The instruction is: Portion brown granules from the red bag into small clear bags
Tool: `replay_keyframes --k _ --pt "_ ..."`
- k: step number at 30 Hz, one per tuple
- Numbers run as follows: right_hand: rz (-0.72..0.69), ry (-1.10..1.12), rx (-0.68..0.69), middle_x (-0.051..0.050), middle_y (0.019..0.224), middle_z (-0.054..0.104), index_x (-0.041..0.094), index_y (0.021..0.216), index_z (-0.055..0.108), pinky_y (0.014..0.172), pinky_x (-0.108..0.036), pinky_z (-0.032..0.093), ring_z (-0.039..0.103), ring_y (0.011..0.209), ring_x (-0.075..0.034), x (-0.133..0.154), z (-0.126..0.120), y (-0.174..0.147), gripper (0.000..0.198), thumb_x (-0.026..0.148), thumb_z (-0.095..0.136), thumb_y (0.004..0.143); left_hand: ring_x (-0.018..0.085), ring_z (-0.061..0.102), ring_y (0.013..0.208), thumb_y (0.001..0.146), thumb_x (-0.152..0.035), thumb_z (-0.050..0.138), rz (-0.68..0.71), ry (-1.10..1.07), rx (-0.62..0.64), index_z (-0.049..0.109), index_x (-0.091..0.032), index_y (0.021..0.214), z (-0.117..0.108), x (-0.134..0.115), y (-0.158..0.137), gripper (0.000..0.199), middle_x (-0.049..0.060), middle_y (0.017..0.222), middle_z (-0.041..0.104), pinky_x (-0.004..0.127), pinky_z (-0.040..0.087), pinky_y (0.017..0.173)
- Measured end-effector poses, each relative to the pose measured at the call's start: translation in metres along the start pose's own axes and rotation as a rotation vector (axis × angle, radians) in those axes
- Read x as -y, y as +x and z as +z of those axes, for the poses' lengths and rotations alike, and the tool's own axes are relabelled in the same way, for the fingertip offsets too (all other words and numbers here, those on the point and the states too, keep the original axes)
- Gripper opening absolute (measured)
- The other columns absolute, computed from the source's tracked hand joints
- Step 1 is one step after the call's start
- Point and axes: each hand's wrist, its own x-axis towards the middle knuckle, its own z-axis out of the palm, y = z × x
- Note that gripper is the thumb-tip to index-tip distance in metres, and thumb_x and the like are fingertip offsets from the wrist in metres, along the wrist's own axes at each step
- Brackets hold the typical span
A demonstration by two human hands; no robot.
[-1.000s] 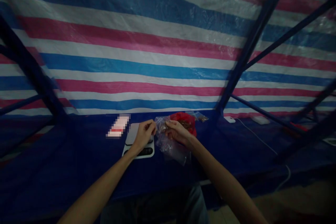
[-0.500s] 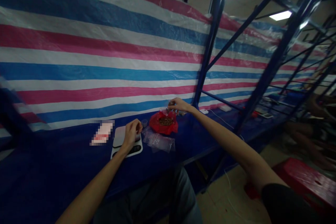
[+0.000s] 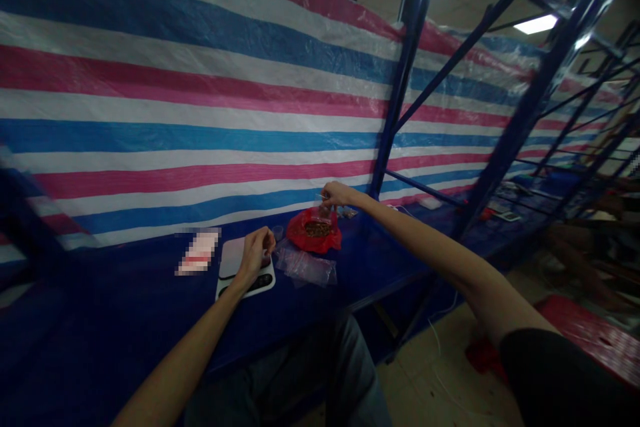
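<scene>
My right hand [image 3: 337, 194] is closed at the far side of the red plastic bag [image 3: 296, 232], pinching what looks like a small clear plastic bag [image 3: 326, 211] that hangs below the fingers. The red bag lies spread open, with many small brown pieces [image 3: 317, 229] inside. My left hand [image 3: 258, 252] is curled above the right part of a white kitchen scale [image 3: 233, 257]; what its fingers hold, if anything, is hidden. Beside it stands a small clear cup [image 3: 277, 231]. Flat clear plastic bags [image 3: 310, 267] lie in front of the red bag.
A pixelated pink-and-white item [image 3: 199, 252] lies left of the scale on the blue table [image 3: 150, 300]. More small clear packets [image 3: 347, 212] sit behind the red bag. A blue metal rack post [image 3: 400, 87] rises at the right, and a striped sheet [image 3: 200, 107] hangs behind.
My right hand has risen slightly, and the clear bag now hangs more visibly beneath it. My left hand stays over the scale. The view has shifted a little.
</scene>
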Motion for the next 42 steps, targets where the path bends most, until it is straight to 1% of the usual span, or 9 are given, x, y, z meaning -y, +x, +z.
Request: replay_keyframes --k 6,10,13,17,22,26,32,37,42 --pt "0.004 -0.094 -0.018 -0.010 0.079 0.076 0.009 0.086 0.077 0.059 -0.023 0.038 0.065 0.068 -0.017 0.004 0.000 0.000 0.018 0.026 0.073 0.082 0.008 0.039 0.043 0.093 -0.044 0.048 -0.016 0.005 0.000 0.052 -0.017 0.060 0.001 -0.001 -0.003 0.043 -0.001 0.050 0.048 0.021 0.029 0.044" --pt "-0.007 -0.107 0.011 -0.010 0.091 0.078 0.013 0.096 0.079 0.062 -0.022 0.039 0.067 0.078 -0.018 0.002 0.010 0.004 0.024 0.031 0.076 0.080 0.007 0.036 0.043 0.093 -0.044 0.048 -0.022 -0.004 -0.014 0.049 -0.017 0.059 0.000 -0.001 -0.002 0.043 -0.002 0.050 0.045 0.020 0.025 0.043" --pt "0.002 -0.114 0.036 -0.009 0.085 0.078 0.014 0.089 0.080 0.059 -0.022 0.038 0.066 0.073 -0.017 -0.001 0.020 0.006 0.019 0.030 0.076 0.081 0.007 0.036 0.042 0.092 -0.045 0.049 -0.028 -0.007 -0.013 0.049 -0.017 0.059 0.000 0.000 -0.002 0.044 -0.002 0.049 0.045 0.020 0.024 0.042" --pt "0.000 -0.135 -0.013 -0.012 0.080 0.076 0.010 0.084 0.079 0.058 -0.024 0.035 0.063 0.069 -0.018 -0.004 0.023 0.008 0.024 0.033 0.071 0.084 0.007 0.035 0.041 0.092 -0.047 0.049 -0.044 -0.009 -0.007 0.050 -0.017 0.058 0.001 0.002 -0.003 0.045 -0.002 0.048 0.045 0.020 0.023 0.040" --pt "-0.094 -0.137 -0.022 -0.011 0.079 0.075 0.009 0.082 0.079 0.063 -0.025 0.036 0.061 0.069 -0.017 -0.007 0.015 0.013 0.013 0.017 0.068 0.079 0.007 0.035 0.040 0.091 -0.047 0.049 -0.051 -0.016 -0.016 0.049 -0.017 0.057 0.003 0.001 -0.003 0.046 -0.002 0.047 0.044 0.020 0.024 0.040" --pt "-0.166 -0.135 0.013 -0.008 0.080 0.075 0.009 0.083 0.078 0.064 -0.024 0.037 0.058 0.069 -0.015 -0.008 0.010 0.015 0.021 0.003 0.064 0.069 0.007 0.034 0.040 0.092 -0.047 0.050 -0.059 -0.015 -0.025 0.050 -0.017 0.058 0.002 0.001 -0.002 0.046 -0.002 0.049 0.044 0.020 0.023 0.040" --pt "-0.210 -0.148 0.000 -0.013 0.091 0.075 0.008 0.090 0.077 0.067 -0.026 0.036 0.056 0.073 -0.016 -0.014 0.013 0.019 0.018 0.009 0.063 0.078 0.007 0.033 0.040 0.092 -0.047 0.050 -0.067 -0.002 -0.015 0.051 -0.016 0.060 0.002 0.004 -0.003 0.044 -0.003 0.048 0.042 0.020 0.020 0.039" --pt "-0.201 -0.147 0.046 -0.011 0.084 0.075 0.010 0.084 0.076 0.065 -0.026 0.035 0.054 0.069 -0.015 -0.019 0.022 0.024 0.023 0.001 0.060 0.071 0.007 0.028 0.038 0.094 -0.050 0.048 -0.084 0.014 0.009 0.051 -0.017 0.060 0.002 0.005 -0.005 0.047 -0.004 0.045 0.039 0.021 0.018 0.038" --pt "-0.214 -0.154 0.045 -0.012 0.085 0.074 0.010 0.080 0.075 0.066 -0.028 0.034 0.051 0.069 -0.015 -0.019 0.022 0.026 0.017 0.003 0.060 0.074 0.008 0.030 0.039 0.094 -0.048 0.049 -0.066 0.034 0.010 0.050 -0.017 0.057 0.004 0.003 -0.006 0.048 -0.003 0.045 0.040 0.022 0.020 0.040"
